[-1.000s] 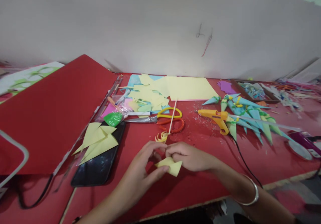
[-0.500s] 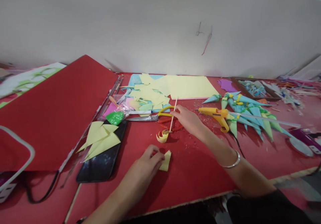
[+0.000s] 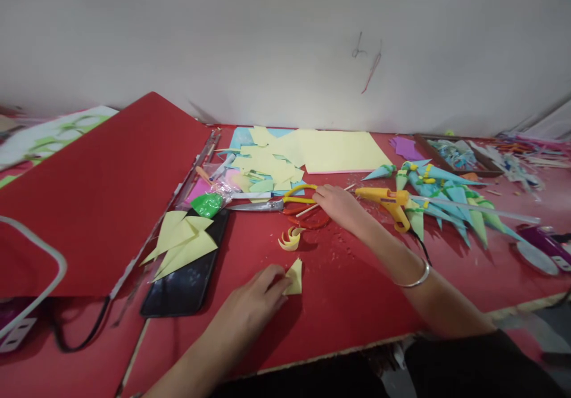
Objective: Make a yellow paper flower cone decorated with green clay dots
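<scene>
My left hand (image 3: 261, 294) pinches a small pale yellow paper piece (image 3: 295, 277) with a notched tip, low over the red table. Above it on the table sits a curled yellow paper strip piece (image 3: 291, 240). My right hand (image 3: 334, 203), fingers bent together, is at the handles of the scissors (image 3: 300, 199), which have yellow and red loops. A thin pale stick (image 3: 307, 210) lies slantwise across the handles and passes by the fingers; whether they grip the stick or a handle is hidden.
A yellow glue gun (image 3: 386, 199) lies right of my right hand, beside blue and green paper cones (image 3: 446, 193). Yellow paper scraps (image 3: 263, 163) and sheets (image 3: 343, 152) are at the back. Yellow pieces (image 3: 182, 243) rest on a black phone (image 3: 178, 291), near a red board (image 3: 102, 201).
The stick, upright in my right hand before, now lies slanted across the scissor handles, away from the curled paper. My left hand has turned the small yellow piece slightly.
</scene>
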`<state>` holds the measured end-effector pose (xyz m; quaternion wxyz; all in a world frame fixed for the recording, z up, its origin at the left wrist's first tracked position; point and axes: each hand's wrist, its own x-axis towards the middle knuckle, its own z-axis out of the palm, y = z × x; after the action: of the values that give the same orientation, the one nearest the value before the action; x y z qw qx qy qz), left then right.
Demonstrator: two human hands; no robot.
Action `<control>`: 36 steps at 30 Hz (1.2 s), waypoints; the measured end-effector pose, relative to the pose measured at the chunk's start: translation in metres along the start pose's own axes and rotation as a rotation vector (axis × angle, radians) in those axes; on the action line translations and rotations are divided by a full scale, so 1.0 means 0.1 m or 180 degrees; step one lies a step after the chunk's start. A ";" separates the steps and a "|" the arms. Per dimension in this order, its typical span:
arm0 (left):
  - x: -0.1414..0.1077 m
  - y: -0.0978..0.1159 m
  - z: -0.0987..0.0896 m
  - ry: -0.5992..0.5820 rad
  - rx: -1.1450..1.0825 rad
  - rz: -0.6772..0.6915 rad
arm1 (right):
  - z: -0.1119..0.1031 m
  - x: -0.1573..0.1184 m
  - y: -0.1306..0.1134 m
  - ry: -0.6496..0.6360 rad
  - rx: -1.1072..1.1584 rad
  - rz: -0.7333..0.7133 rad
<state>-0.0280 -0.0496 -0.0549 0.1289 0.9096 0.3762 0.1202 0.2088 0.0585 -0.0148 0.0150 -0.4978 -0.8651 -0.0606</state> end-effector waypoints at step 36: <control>-0.02 0.15 -0.21 0.0534 0.1016 0.0827 | -0.28 -0.83 -0.65 0.0230 0.0529 -0.0634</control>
<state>-0.0258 -0.0582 -0.0299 -0.0650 0.9461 0.2796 0.1501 0.1932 -0.0482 0.0001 0.0813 -0.4039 -0.9112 -0.0078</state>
